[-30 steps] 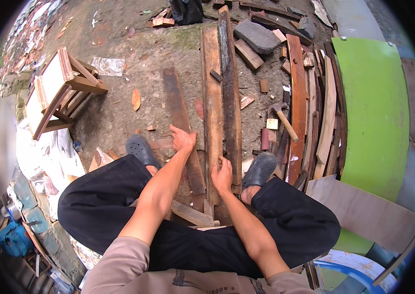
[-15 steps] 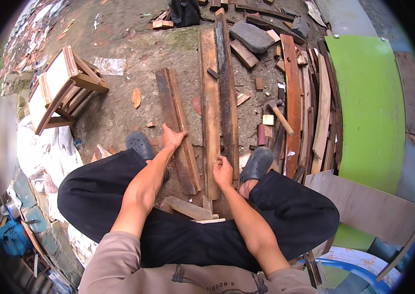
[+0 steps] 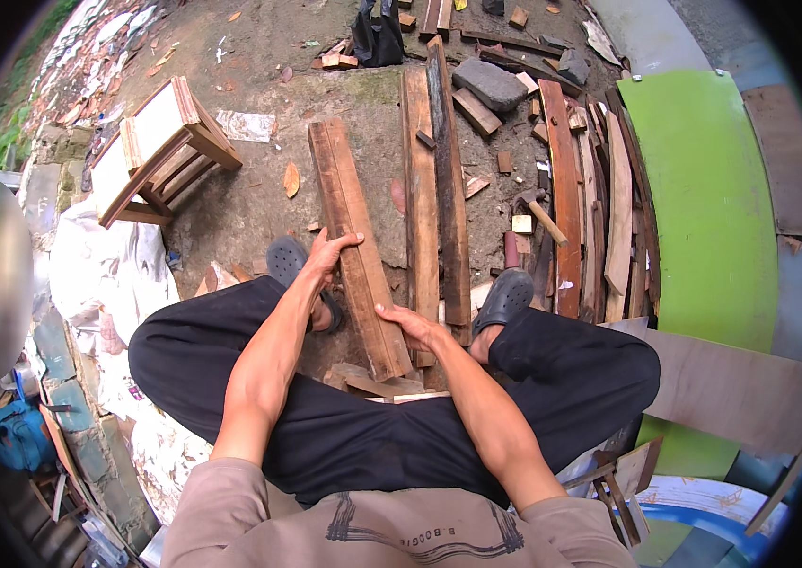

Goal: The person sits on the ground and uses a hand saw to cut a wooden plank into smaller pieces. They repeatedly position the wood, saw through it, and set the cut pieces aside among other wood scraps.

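Note:
A short, thick brown wooden beam (image 3: 342,185) lies lengthwise between my feet, tilted slightly leftward at its far end. My left hand (image 3: 325,254) grips its left edge, thumb across the top. On the right edge, closer to me, my right hand (image 3: 406,327) holds it with the thumb on top; the other fingers are partly hidden. Just right of it are a longer light-brown plank (image 3: 421,218) and a dark-edged plank (image 3: 450,208), side by side. A small dark block (image 3: 425,139) rests on them. Offcuts (image 3: 372,384) lie beneath the beam's near end.
A hammer (image 3: 546,224) lies right of the planks, beside stacked boards (image 3: 566,189) and a green panel (image 3: 704,218). A grey stone (image 3: 491,85) sits farther off. To the left stand a small wooden frame (image 3: 159,156) and white sacking (image 3: 103,275). Clogs (image 3: 507,295) flank the work.
My right hand has left the light-brown plank and taken hold of the beam's right edge. The beam has turned, showing a lighter, lined face. My left hand keeps its grip.

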Demonstrator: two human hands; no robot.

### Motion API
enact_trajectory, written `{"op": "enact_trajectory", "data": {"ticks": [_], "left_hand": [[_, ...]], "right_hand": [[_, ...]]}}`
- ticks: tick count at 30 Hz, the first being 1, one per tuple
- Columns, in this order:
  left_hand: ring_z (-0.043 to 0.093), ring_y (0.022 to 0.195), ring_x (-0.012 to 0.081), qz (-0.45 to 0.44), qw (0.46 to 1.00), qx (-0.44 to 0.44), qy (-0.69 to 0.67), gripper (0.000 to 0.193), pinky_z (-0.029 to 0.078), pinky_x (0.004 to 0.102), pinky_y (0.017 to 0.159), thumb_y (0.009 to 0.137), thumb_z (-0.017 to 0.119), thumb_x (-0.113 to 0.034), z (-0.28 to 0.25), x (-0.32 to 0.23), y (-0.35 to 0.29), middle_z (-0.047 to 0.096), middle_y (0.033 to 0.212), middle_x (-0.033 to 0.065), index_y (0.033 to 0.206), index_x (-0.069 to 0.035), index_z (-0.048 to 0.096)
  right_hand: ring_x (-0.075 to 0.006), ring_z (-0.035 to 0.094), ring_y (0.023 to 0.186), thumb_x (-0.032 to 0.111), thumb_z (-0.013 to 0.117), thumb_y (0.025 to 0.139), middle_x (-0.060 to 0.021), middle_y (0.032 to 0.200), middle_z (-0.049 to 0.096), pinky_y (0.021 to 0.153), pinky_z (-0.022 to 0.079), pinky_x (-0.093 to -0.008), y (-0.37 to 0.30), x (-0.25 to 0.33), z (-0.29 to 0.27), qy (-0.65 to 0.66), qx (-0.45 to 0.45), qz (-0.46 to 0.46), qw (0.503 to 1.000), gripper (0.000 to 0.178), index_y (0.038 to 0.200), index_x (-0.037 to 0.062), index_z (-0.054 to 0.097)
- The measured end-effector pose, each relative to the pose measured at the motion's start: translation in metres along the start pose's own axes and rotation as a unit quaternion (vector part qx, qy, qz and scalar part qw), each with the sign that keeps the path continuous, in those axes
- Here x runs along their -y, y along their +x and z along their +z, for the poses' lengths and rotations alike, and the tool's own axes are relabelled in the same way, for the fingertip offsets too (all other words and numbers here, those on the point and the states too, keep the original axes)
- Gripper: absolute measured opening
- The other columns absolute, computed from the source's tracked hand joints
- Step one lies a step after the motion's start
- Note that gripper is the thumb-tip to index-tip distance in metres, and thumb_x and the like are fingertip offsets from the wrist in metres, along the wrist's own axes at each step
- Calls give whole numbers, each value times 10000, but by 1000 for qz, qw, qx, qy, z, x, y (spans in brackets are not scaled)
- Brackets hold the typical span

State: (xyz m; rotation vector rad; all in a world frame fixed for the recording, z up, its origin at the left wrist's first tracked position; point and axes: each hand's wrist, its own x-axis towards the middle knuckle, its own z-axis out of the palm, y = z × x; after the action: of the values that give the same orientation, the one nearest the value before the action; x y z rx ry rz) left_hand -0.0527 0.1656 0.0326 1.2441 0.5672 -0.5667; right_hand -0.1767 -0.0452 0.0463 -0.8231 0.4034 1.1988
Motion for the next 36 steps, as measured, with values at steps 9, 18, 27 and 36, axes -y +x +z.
{"op": "enact_trajectory", "data": {"ticks": [9,18,27,36], "left_hand": [[661,992,289,49,987,12,-153,599,582,463,857,804,776,-149,-9,-7,-46,610,1111,157,1277,8,444],[692,910,292,41,974,34,-221,467,589,448,834,836,750,-207,2,-16,-78,671,1022,179,1152,85,570],[682,942,254,102,978,42,-179,521,576,398,846,862,754,-322,27,-35,-92,670,1044,150,1190,41,572],[676,878,223,168,980,-2,-109,606,583,367,779,836,771,-303,46,-27,-102,637,1026,131,1242,51,495]], "right_hand": [[-249,558,1203,399,842,751,-160,1309,553,1004,466,-407,-39,20,36,-121,-60,-69,988,916,1434,1,380],[-263,602,1142,291,878,702,-215,1266,580,966,494,-363,-78,40,68,-182,-89,-83,976,944,1407,-88,378],[-267,551,1220,251,897,686,-179,1305,571,1053,424,-367,-63,13,27,-198,-66,-133,969,949,1434,-23,380],[-285,502,1283,335,907,655,-189,1362,534,1102,369,-376,-64,4,21,-245,-89,-93,961,1031,1460,-24,371]]}}
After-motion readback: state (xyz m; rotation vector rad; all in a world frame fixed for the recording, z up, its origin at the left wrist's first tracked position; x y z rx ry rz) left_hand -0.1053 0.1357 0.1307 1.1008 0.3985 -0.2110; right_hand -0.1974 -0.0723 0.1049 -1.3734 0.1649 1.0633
